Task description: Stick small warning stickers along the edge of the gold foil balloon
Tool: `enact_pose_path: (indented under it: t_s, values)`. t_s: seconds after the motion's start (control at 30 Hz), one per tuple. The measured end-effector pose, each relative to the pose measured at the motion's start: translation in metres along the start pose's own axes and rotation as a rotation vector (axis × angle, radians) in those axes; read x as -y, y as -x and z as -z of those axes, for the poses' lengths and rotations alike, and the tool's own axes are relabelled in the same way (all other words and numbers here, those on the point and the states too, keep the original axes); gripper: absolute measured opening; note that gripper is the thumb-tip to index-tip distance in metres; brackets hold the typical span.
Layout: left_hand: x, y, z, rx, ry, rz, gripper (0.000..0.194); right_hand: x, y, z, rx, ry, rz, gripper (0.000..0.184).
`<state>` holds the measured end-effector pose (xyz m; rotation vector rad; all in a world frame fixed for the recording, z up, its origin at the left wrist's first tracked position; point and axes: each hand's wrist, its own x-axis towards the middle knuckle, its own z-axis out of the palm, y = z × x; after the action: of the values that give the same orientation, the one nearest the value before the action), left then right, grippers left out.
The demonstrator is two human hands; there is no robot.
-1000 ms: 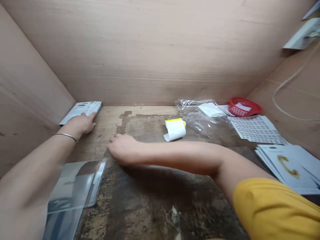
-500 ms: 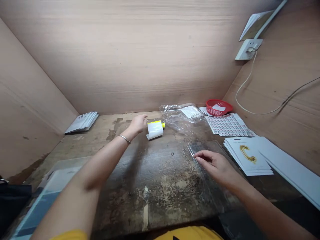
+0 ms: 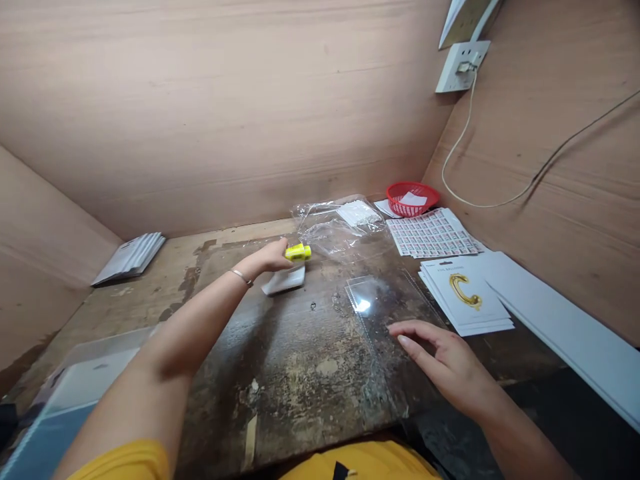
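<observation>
Left grip (image 3: 267, 257) clenched on yellow cylinder (image 3: 299, 252), right grip (image 3: 445, 357) wide open over clear plastic sleeve (image 3: 373, 297)

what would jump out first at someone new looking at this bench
The yellow end of a white roll stands out mid-bench on the worn wooden bench, right at the left hand. To the right, a gold letter C shines on a stack of white cards. Near the back wall, a red plastic basket adds another bright spot.

One left hand (image 3: 267, 257), one right hand (image 3: 445, 353) and one bangle (image 3: 242, 277) show. One red basket (image 3: 412, 199), one wall socket (image 3: 461, 67) and one yellow roll (image 3: 298, 251) sit nearby.
</observation>
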<state>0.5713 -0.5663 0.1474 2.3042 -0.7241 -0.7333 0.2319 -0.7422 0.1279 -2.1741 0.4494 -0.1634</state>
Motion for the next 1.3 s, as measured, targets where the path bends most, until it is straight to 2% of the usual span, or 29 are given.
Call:
enact_pose_path:
  t_s: [0.07,0.13,0.2,0.27,0.3,0.4,0.43,0.6,0.73,0.83,0.93,1.03,1.13,1.23,1.3]
  values:
    - [-0.007,0.029,-0.018,0.03,0.209,-0.083,0.034,0.01,-0.007,-0.005,-0.042,-0.017,0.062,0.042]
    - [-0.013,0.066,-0.041,0.055,0.446,-0.143,0.039,0.02,-0.016,-0.011,-0.054,-0.062,0.137,0.062]
    - [-0.017,0.103,-0.067,0.114,0.661,-0.15,0.045,0.027,-0.026,-0.017,-0.013,-0.147,0.198,0.078]
    - [-0.018,0.134,-0.092,0.164,0.838,-0.115,0.039,0.032,-0.036,-0.023,0.043,-0.22,0.224,0.082]
    - [-0.017,0.146,-0.103,0.18,0.911,-0.093,0.037,0.033,-0.039,-0.026,0.077,-0.241,0.228,0.076]
    - [-0.01,0.167,-0.127,0.203,1.113,-0.012,0.034,0.033,-0.043,-0.032,0.219,-0.263,0.181,0.034]
    - [-0.006,0.17,-0.132,0.206,1.17,0.016,0.035,0.033,-0.043,-0.033,0.26,-0.27,0.147,0.026]
    - [0.008,0.172,-0.135,0.142,1.314,0.115,0.041,0.033,-0.045,-0.029,0.322,-0.218,0.017,0.025]
    - [0.012,0.172,-0.135,0.105,1.292,0.142,0.042,0.037,-0.059,-0.025,0.439,0.015,0.064,0.021]
    - [0.014,0.173,-0.14,0.043,1.255,0.133,0.048,0.041,-0.07,-0.04,0.477,0.135,0.163,0.021]
    - [0.017,0.172,-0.147,-0.023,1.208,0.121,0.054,0.042,-0.078,-0.068,0.508,0.096,0.204,0.023]
    - [0.021,0.171,-0.154,-0.09,1.129,0.116,0.056,0.04,-0.084,-0.091,0.497,0.086,0.184,0.024]
    - [0.026,0.175,-0.154,-0.153,0.991,0.116,0.056,0.041,-0.09,-0.098,0.52,0.097,0.165,0.015]
    - [0.033,0.185,-0.141,-0.195,0.806,0.119,0.053,0.044,-0.095,-0.093,0.565,0.098,0.164,0.011]
    - [0.038,0.193,-0.126,-0.272,0.618,0.108,0.061,0.047,-0.099,-0.09,0.59,0.106,0.17,0.009]
